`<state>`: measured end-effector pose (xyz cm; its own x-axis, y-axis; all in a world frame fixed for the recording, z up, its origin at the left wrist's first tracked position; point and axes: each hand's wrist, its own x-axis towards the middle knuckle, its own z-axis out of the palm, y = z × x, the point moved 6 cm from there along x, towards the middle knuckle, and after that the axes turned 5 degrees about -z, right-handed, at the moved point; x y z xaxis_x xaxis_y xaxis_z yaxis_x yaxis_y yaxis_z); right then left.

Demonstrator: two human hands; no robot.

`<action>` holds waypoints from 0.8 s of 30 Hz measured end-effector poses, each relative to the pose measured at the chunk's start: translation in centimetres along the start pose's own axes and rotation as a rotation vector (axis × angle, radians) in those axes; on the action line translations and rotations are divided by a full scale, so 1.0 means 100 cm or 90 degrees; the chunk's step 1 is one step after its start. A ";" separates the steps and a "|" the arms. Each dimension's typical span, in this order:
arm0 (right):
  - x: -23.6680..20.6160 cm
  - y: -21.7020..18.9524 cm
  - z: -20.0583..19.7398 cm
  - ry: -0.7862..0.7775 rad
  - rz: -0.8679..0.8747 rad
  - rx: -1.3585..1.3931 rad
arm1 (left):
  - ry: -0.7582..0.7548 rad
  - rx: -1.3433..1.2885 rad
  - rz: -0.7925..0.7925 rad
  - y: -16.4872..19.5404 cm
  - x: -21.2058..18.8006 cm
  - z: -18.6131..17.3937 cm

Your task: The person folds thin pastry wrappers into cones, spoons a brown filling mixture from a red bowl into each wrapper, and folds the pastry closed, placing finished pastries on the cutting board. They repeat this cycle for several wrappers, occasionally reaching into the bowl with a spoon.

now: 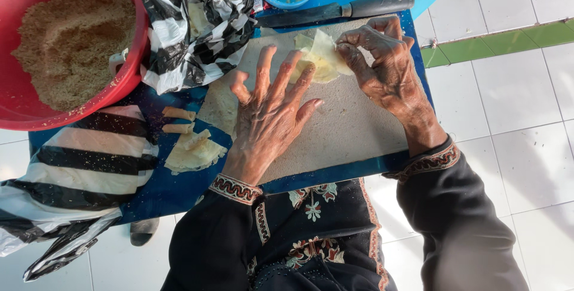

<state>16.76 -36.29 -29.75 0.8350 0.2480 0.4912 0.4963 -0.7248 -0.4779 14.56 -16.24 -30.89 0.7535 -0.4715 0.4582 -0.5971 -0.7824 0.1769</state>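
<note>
While my left hand [272, 108] lies flat and open, pinning the pale wrapper [320, 58] to the far part of the board [347, 123], my right hand [382, 66] pinches its edge; two finished rolls [178, 120] lie left, this one barely folded.

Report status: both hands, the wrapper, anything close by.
Left hand flat on board. Right hand folding pale wrapper. Knife beyond, untouched.
</note>
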 end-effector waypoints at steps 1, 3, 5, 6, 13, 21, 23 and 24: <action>0.002 0.002 -0.002 0.021 0.020 0.038 | -0.007 0.006 -0.005 -0.001 0.001 0.002; 0.007 0.006 -0.008 0.062 0.065 0.114 | -0.003 -0.019 -0.005 0.000 0.000 0.002; 0.012 -0.001 -0.017 0.065 0.043 0.062 | -0.009 -0.031 -0.008 0.000 -0.002 0.001; 0.014 -0.007 -0.021 0.064 0.030 0.039 | -0.018 -0.031 -0.013 -0.001 -0.003 0.001; -0.026 -0.086 -0.018 0.054 -0.105 -0.138 | 0.050 -0.025 -0.034 -0.016 -0.019 -0.032; -0.086 -0.131 0.023 0.003 -0.230 -0.244 | -0.022 -0.201 -0.094 -0.016 -0.077 -0.066; -0.092 -0.131 0.022 -0.015 -0.215 -0.240 | -0.021 -0.205 -0.072 -0.009 -0.081 -0.063; -0.092 -0.132 0.020 -0.013 -0.210 -0.227 | -0.028 -0.197 -0.066 -0.007 -0.082 -0.060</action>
<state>3.01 -27.69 -29.43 0.6532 0.5115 0.5583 0.6262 -0.7794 -0.0186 7.08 -9.39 -29.53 0.8217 -0.4185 0.3869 -0.5670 -0.6692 0.4803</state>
